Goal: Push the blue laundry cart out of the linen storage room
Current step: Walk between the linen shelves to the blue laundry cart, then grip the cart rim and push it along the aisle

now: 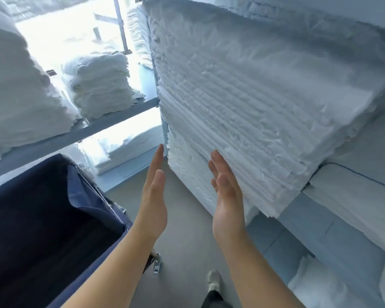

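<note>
The blue laundry cart [42, 218] fills the lower left of the head view, its dark fabric bag open and apparently empty, a metal fitting at its near corner. My left hand [153, 196] is raised flat with fingers straight, just right of the cart's rim and not touching it. My right hand [226, 196] is raised the same way, palm facing left, close beside a tall stack of folded white linen [242, 96] on the right shelf. Neither hand holds anything.
A grey shelf rail [120, 116] runs across the left with white towel piles [100, 83] on it and under it. More linen and bedding [353, 196] sits low at the right. Grey floor [187, 252] lies between cart and shelves; my shoe [213, 283] shows below.
</note>
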`<state>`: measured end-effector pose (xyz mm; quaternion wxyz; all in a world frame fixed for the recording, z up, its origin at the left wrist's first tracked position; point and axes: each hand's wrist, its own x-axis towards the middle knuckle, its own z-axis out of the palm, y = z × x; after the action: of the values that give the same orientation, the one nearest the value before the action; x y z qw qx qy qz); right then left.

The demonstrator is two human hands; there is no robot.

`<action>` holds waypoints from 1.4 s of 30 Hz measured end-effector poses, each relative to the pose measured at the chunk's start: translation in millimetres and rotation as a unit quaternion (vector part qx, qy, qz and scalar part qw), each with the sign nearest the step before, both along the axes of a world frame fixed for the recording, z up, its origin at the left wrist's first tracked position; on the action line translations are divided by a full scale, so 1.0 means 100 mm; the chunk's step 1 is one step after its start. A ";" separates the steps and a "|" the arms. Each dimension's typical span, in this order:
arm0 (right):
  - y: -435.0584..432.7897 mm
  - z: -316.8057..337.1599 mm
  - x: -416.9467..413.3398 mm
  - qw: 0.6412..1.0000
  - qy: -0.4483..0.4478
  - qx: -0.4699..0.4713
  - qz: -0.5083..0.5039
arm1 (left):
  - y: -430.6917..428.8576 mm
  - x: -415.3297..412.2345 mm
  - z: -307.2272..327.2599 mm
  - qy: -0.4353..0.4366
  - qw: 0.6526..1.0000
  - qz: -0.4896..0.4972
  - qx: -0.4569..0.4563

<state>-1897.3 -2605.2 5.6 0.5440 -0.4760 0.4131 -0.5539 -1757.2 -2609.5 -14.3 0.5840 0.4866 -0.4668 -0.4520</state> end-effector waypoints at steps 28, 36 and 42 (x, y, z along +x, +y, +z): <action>-2.13 -0.34 2.08 0.893 -0.009 0.044 0.448 | -0.94 1.29 -0.33 0.037 0.888 0.457 0.032; -2.56 -0.37 3.11 0.838 0.024 0.020 0.545 | -1.08 2.04 -0.55 0.050 0.824 0.561 0.057; -2.68 -0.48 3.68 0.789 0.048 -0.012 0.613 | -0.94 2.25 -0.62 0.067 0.770 0.627 0.094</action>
<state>-1529.8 -2873.2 -42.7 0.7427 -0.6619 0.0538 -0.0856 -1531.9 -2703.3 -76.1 0.7187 0.6923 0.0278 -0.0586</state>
